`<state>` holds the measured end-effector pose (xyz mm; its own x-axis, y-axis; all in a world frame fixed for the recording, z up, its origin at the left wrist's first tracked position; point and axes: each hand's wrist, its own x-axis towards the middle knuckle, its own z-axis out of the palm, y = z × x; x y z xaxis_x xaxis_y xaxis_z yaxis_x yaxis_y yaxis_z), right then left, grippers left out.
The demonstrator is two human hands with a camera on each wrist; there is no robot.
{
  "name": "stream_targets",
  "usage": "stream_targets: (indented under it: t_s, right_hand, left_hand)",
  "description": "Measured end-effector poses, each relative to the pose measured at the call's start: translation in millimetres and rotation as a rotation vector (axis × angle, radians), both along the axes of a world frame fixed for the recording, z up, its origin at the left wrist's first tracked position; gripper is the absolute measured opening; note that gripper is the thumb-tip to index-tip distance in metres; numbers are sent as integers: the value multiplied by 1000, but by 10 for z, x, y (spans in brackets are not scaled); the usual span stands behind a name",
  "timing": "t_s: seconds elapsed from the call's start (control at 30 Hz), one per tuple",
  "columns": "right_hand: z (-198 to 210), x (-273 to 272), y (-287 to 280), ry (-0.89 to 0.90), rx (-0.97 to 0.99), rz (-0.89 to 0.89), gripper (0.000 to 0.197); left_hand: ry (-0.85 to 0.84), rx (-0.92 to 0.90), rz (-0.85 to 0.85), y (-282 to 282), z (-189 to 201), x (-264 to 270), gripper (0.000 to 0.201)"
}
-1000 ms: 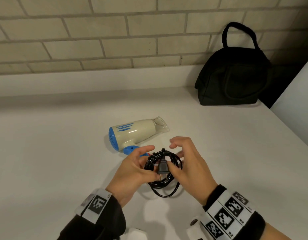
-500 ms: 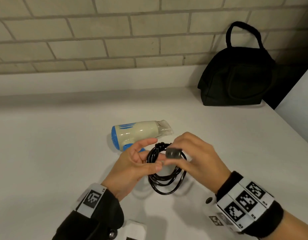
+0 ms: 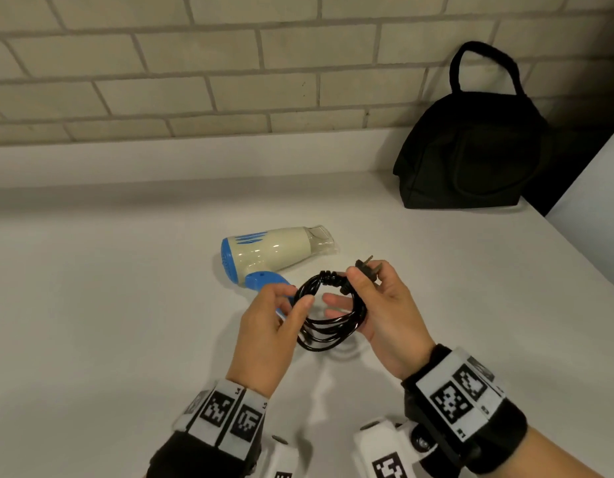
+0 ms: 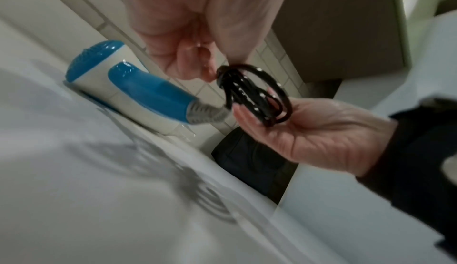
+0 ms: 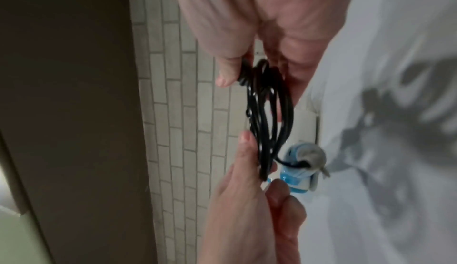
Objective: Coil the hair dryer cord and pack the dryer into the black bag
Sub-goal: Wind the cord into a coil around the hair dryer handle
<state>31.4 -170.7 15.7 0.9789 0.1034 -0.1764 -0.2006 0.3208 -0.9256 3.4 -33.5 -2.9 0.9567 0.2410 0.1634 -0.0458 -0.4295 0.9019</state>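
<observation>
The cream and blue hair dryer (image 3: 274,251) lies on its side on the white counter (image 3: 109,305), nozzle to the right. Its black cord (image 3: 333,326) is wound into a small coil held just above the counter, with a few turns wrapped round the top. My left hand (image 3: 298,296) pinches the coil's left side between thumb and fingers. My right hand (image 3: 374,288) pinches the plug (image 3: 366,267), prongs pointing away, while the coil's right side rests across its fingers. The left wrist view shows the coil (image 4: 254,96) beside the dryer's handle (image 4: 148,94). The black bag (image 3: 471,157) stands shut at the back right.
A brick wall (image 3: 229,81) with a low white ledge runs along the back of the counter. A white panel (image 3: 595,201) rises at the right edge, just past the bag. Bare counter lies left of the dryer and between my hands and the bag.
My right hand carried the plug from the coil's front up over its top to the far right side. My left hand kept its pinch on the coil. The dryer stayed put.
</observation>
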Motion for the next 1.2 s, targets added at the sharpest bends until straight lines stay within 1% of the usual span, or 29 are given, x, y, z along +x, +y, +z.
stream_targets:
  t_s: [0.07, 0.17, 0.2, 0.23, 0.27, 0.3, 0.33, 0.4, 0.5, 0.53, 0.57, 0.67, 0.73, 0.8, 0.9, 1.0, 1.1, 1.13, 1.2]
  right_hand:
    - [13, -5, 46, -36, -66, -13, 9]
    - [30, 1, 113, -193, -229, -111, 14]
    - [25, -5, 144, -258, -271, -138, 16]
    - [19, -20, 185, -323, -300, -154, 18]
    - [8, -50, 232, -386, -315, -157, 18]
    - [-11, -85, 285, -442, -318, -147, 16]
    - [-29, -126, 336, -486, -305, -130, 13]
    - [-52, -199, 420, -544, -269, -95, 14]
    - [-63, -267, 474, -552, -208, -42, 13]
    - [-63, -291, 493, -540, -197, -24, 12]
    - [-63, -317, 514, -525, -189, -7, 11]
    - [-99, -374, 580, -490, -188, 44, 9]
    - [-117, -378, 598, -475, -194, 60, 8]
    - [-121, -357, 586, -440, -196, 75, 11]
    - [-133, -283, 542, -386, -231, 109, 19]
    - [-93, -184, 485, -388, -286, 119, 19]
    - [20, -48, 409, -432, -327, 111, 20]
    - [53, -11, 390, -455, -343, 119, 20]
    - [65, 44, 380, -499, -391, 135, 21]
  left_hand:
    - [79, -4, 11, 3, 23, -33, 21]
    - [334, -41, -67, 31, 84, -120, 48]
    - [411, -78, -108, 35, 110, -154, 55]
    - [448, -138, -139, 31, 124, -178, 61]
    - [447, -209, -147, 11, 140, -190, 65]
    - [421, -290, -119, -18, 159, -195, 63]
    - [382, -379, -65, -48, 170, -190, 56]
    - [301, -512, 71, -96, 157, -155, 35]
    - [250, -597, 252, -98, 171, -80, 15]
    - [225, -626, 309, -79, 181, -50, 13]
    - [193, -641, 371, -55, 180, -14, 16]
    - [79, -603, 535, 5, 165, 63, 30]
    - [43, -561, 560, 18, 130, 73, 39]
    - [33, -544, 512, 3, 130, 52, 44]
    - [-4, -497, 387, -27, 172, 42, 49]
    - [2, -366, 306, -25, 168, 96, 43]
    - [37, -162, 261, 13, 153, 105, 34]
    - [20, -130, 236, 30, 158, 96, 32]
    - [-31, -189, 143, 52, 199, 91, 25]
